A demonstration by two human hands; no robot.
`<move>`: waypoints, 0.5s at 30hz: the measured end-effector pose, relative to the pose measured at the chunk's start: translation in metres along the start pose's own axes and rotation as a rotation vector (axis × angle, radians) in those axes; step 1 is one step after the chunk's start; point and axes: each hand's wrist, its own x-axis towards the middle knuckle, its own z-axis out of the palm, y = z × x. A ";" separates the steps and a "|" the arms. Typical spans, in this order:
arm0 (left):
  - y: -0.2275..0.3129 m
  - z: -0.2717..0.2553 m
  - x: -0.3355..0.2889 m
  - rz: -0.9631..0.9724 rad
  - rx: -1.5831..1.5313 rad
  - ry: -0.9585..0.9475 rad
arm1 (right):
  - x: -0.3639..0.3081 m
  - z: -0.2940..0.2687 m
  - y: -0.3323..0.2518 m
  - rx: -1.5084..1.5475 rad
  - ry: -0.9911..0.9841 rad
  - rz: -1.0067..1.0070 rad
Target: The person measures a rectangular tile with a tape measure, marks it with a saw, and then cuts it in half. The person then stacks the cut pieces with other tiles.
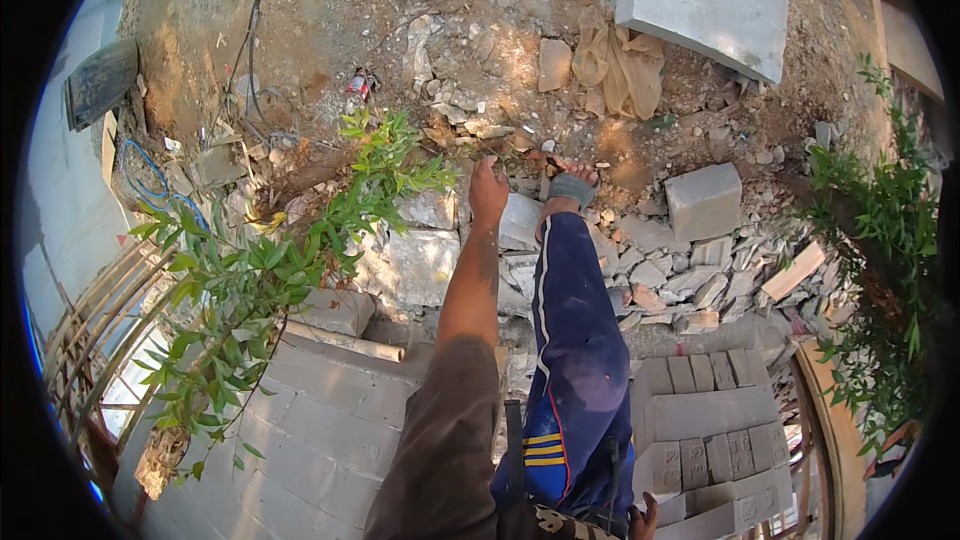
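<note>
Straight ahead, the left hand stretches forward and down, fingers loosely spread and holding nothing, toward a pale broken block lying just beside it on the rubble. That block's long side runs roughly across the reach. The right hand sits low by the hip, mostly cut off, so I cannot tell its grip; the left is clearly nearer. One sandalled foot steps alongside. Two whole grey blocks lie beyond, and one leafy branch hangs left.
</note>
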 end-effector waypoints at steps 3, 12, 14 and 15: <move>-0.045 0.039 0.048 -0.099 -0.129 0.242 | 0.022 -0.013 -0.030 0.266 -0.010 0.111; -0.068 0.041 0.059 0.018 0.084 -0.048 | 0.031 0.036 -0.106 0.326 0.024 0.077; -0.058 0.022 0.050 0.087 0.335 -0.272 | 0.037 0.036 -0.091 0.290 0.018 0.034; -0.051 0.014 0.044 0.170 0.398 -0.355 | 0.038 0.034 -0.080 0.268 0.014 0.016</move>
